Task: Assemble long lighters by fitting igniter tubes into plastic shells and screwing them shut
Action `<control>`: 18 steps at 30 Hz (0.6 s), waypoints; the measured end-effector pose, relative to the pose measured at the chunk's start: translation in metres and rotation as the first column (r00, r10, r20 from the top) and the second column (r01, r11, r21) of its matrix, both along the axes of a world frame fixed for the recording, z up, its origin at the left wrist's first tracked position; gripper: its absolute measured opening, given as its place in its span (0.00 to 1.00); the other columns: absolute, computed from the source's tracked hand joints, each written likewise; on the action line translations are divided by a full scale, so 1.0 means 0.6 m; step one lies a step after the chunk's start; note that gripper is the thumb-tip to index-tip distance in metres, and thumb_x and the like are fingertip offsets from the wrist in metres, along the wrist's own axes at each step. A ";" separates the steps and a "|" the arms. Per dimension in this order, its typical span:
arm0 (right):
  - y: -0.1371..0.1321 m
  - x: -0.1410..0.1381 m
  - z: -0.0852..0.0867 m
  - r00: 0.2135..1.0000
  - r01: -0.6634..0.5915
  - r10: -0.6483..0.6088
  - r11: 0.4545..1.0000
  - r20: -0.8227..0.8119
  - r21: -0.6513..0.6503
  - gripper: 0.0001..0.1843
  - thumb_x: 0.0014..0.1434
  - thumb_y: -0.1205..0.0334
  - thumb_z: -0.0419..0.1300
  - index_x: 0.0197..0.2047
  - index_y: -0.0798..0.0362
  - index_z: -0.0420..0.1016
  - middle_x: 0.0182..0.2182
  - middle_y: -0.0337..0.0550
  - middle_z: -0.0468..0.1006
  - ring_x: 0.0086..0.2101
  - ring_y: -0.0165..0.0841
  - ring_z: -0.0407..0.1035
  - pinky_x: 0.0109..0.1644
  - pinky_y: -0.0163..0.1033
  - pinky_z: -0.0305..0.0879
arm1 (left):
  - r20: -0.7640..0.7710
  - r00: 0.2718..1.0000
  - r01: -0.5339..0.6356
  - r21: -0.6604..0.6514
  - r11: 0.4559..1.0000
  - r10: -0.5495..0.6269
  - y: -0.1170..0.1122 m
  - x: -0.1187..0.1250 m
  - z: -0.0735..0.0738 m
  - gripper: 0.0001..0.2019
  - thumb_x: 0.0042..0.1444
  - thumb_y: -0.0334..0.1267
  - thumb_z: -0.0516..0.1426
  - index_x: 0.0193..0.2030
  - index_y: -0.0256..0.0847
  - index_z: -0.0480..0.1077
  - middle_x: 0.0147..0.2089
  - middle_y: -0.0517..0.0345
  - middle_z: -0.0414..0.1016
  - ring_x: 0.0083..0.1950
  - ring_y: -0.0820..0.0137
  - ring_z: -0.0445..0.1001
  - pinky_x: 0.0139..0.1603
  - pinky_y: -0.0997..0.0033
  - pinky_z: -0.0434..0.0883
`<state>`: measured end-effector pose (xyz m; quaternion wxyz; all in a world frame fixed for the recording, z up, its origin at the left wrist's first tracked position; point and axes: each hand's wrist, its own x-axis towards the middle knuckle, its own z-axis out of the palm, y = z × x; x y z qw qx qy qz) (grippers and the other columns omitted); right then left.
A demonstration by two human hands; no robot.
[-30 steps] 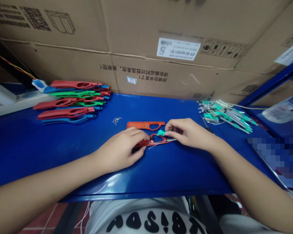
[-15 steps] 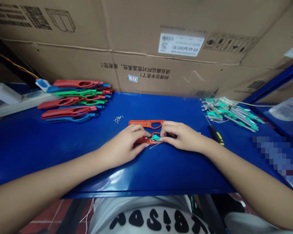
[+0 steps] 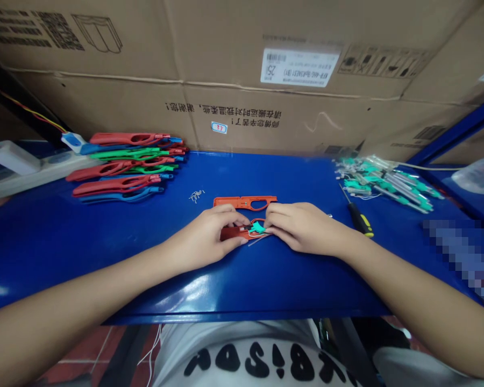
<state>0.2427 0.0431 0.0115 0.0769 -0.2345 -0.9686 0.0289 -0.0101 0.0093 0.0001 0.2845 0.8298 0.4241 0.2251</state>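
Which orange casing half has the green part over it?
The nearer half, with the left hand on it, has the green part; the farther half has none.

A creased brown cardboard wall (image 3: 226, 54), printed upside down, fills twelve o'clock behind the glossy, flat blue worktop (image 3: 210, 303) — pale light glares on it at seven — with a slanting blue bar (image 3: 460, 130) between two and three, square red floor tiles (image 3: 84, 346) near eight.
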 end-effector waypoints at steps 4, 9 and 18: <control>-0.004 -0.003 0.002 1.000 -0.025 0.026 0.994 -0.006 0.104 0.14 0.72 0.62 0.48 0.39 0.55 0.73 0.35 0.45 0.76 0.30 0.32 0.64 0.33 0.38 0.52 | 0.004 1.000 0.009 -0.005 1.000 -0.009 0.002 -0.002 -0.002 0.10 0.60 0.34 0.61 0.48 0.39 0.75 0.45 0.51 0.77 0.45 0.65 0.77 0.50 0.61 0.74; -0.009 -0.005 0.004 0.999 -0.032 0.035 0.983 -0.013 0.181 0.14 0.72 0.63 0.48 0.38 0.55 0.73 0.34 0.45 0.75 0.28 0.32 0.61 0.32 0.39 0.49 | 0.009 1.000 0.030 -0.016 0.999 -0.030 0.003 -0.002 -0.003 0.09 0.60 0.33 0.61 0.47 0.39 0.75 0.45 0.52 0.77 0.45 0.65 0.76 0.50 0.60 0.73; -0.008 -0.004 -0.001 0.999 -0.046 0.043 0.993 0.033 0.111 0.14 0.71 0.65 0.48 0.39 0.55 0.74 0.36 0.46 0.75 0.29 0.31 0.61 0.31 0.38 0.50 | -0.002 0.999 0.032 0.020 0.999 -0.032 0.003 -0.001 -0.005 0.08 0.61 0.35 0.60 0.47 0.40 0.75 0.45 0.52 0.77 0.45 0.65 0.77 0.49 0.61 0.74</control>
